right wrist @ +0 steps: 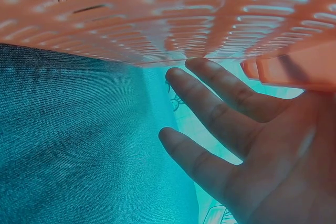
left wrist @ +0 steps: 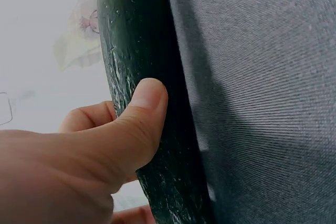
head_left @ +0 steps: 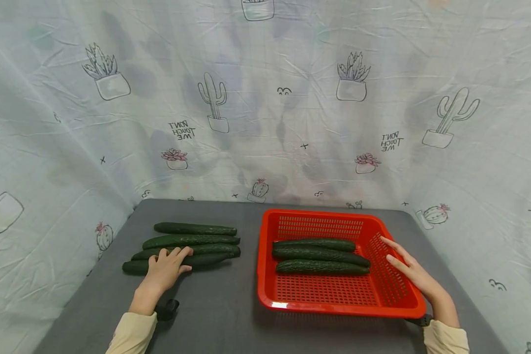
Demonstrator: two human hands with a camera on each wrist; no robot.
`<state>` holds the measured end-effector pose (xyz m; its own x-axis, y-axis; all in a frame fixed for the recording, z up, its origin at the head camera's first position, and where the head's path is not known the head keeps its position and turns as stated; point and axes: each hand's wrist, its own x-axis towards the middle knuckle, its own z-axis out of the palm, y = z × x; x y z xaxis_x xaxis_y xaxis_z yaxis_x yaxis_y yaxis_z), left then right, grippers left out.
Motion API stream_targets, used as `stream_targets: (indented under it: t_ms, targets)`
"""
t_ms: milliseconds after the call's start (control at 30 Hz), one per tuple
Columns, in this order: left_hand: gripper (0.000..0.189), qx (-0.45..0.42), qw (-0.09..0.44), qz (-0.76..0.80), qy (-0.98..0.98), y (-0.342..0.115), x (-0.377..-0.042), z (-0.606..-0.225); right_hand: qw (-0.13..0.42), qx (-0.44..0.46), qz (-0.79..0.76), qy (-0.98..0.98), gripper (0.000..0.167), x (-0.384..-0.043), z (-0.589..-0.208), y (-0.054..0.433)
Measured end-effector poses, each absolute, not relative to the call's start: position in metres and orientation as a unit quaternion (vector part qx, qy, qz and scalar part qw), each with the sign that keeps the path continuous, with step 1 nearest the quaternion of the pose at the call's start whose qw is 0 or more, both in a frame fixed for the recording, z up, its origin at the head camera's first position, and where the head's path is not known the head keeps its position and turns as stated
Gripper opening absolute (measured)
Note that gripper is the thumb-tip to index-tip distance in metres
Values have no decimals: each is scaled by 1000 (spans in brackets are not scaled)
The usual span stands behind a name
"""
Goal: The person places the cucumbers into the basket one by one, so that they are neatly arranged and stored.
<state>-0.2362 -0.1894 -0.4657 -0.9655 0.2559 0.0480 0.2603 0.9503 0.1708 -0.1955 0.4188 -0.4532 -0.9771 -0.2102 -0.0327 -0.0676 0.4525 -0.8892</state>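
Note:
On the left of the table several dark green cucumbers lie roughly side by side. My left hand (head_left: 164, 269) is over the nearest cucumber (head_left: 210, 259). In the left wrist view, its thumb (left wrist: 149, 98) presses on one side of that cucumber (left wrist: 181, 187) and the other fingers reach round behind it. My right hand (head_left: 413, 273) is at the right side of a red plastic basket (head_left: 327, 297), two of its digits showing over the wall. Straight, spread fingers (right wrist: 210, 108) appear under the basket in the right wrist view. Three cucumbers (head_left: 320, 255) lie inside the basket.
Farther back on the left are the other loose cucumbers (head_left: 194, 228). A grey cloth (head_left: 217, 305) covers the table. White sheeting (head_left: 270, 123) printed with cactus drawings rises behind it and along both sides. The basket's raised rim surrounds its cucumbers.

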Motion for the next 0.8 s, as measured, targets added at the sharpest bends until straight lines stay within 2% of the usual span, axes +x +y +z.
stream_targets:
  t_ms: [167, 267, 800]
  targets:
    - [30, -136, -33, -107, -984, -189, -234, -461, 69, -76, -512, 853, 52, -196, -454, 418]
    - [31, -139, -43, -122, -982, -188, -232, -459, 69, -76, -506, 856, 52, -196, -455, 418]
    - [33, -168, -23, -170, -971, -180, -230, -451, 82, -70, -532, 840, 54, -194, -453, 417]
